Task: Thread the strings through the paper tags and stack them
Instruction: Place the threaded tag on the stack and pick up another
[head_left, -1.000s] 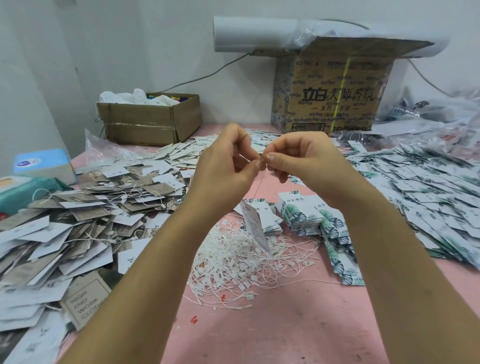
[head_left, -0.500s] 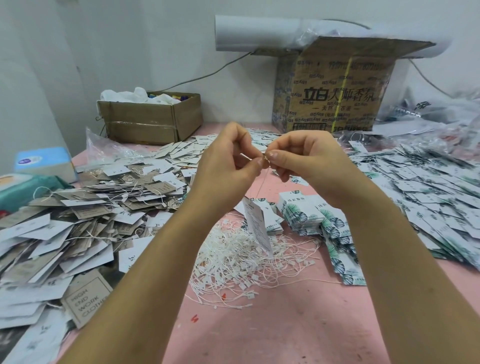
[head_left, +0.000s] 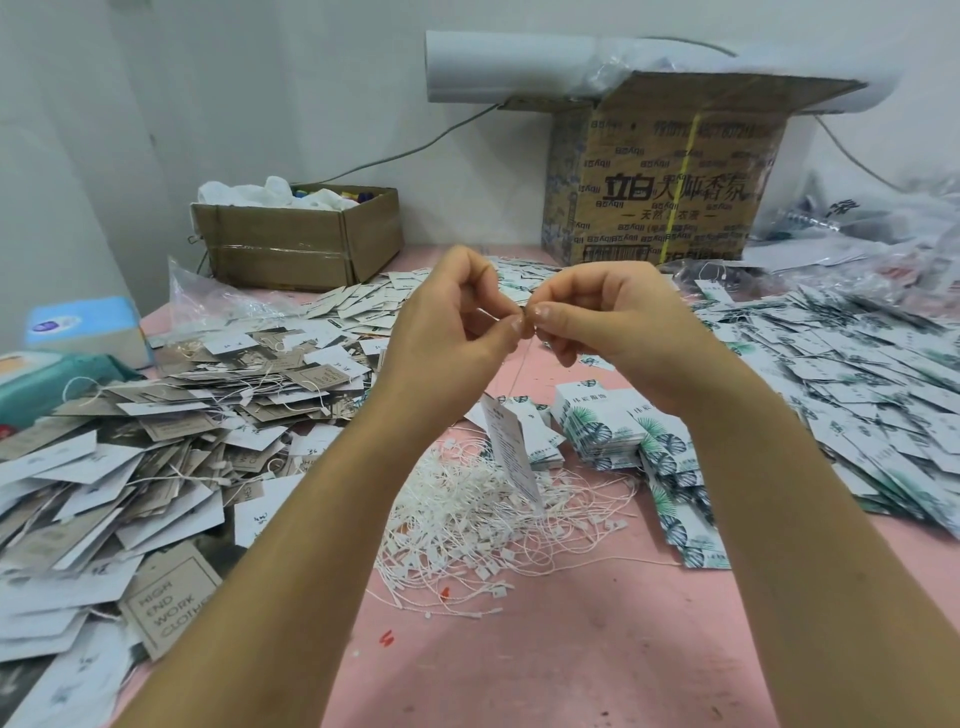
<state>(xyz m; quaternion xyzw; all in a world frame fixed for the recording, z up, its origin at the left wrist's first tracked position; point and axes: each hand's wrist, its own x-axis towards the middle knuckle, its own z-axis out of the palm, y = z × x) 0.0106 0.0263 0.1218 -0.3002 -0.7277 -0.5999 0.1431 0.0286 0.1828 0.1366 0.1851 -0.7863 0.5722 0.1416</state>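
Left hand (head_left: 452, 327) and right hand (head_left: 623, 332) are raised over the pink surface (head_left: 571, 649) with fingertips meeting. Each grip pinches the thin white string (head_left: 514, 374) between thumb and forefinger, the other fingers curled in. The paper tag (head_left: 511, 447) hangs from the string directly below the pinch point, slightly nearer the left wrist; its long axis is near vertical with the lower end swung right, clear above the loose strings (head_left: 467, 525). The tag is white, narrow, small print on its face, seen obliquely; judged threaded, with the string ends being joined.
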